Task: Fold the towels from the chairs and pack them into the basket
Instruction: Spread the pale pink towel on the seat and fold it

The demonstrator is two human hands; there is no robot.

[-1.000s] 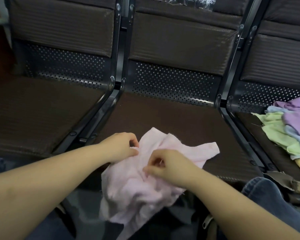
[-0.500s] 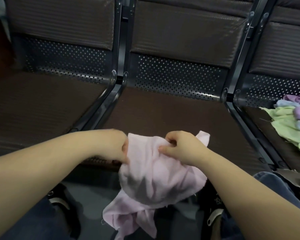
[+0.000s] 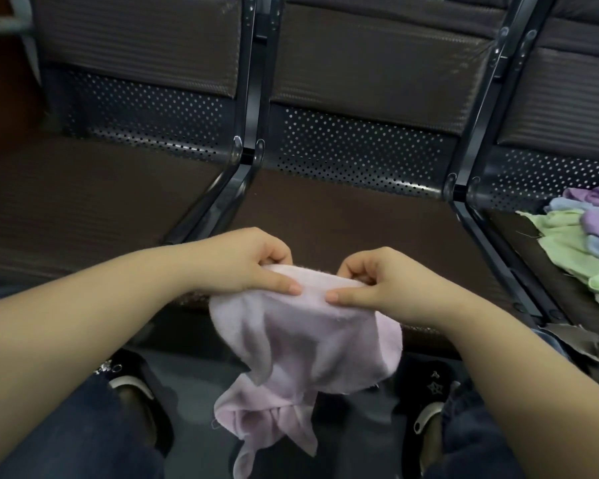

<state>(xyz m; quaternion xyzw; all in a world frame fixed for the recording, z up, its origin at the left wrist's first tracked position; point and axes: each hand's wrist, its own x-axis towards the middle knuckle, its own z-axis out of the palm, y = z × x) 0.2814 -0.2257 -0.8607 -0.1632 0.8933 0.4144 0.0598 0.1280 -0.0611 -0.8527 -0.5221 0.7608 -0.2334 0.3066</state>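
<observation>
Three dark padded seats stand in a row, divided by black metal frame bars. The middle seat (image 3: 343, 219) is bare from its perforated back down to its front edge, and the left seat (image 3: 83, 202) is bare as well. On the right seat (image 3: 519, 250), at its outer side near the right edge of the view, lies a loose pile of towels (image 3: 578, 236) in green, blue and purple. Both hands are held just over the front edge of the middle seat, close together but not touching. The left hand (image 3: 253, 264) has its grip clamped on the top edge of the pink towel (image 3: 308, 340), thumb on the near face and fingers curled behind. The right hand (image 3: 381, 281) has its grip clamped on the same edge just beside it, thumb likewise in front. A short span of the edge is stretched between the two grips. The rest of the towel hangs crumpled below the hands, past the seat's front edge and between the knees, its lowest corners dangling above the floor (image 3: 194, 385) between the two shoes.
</observation>
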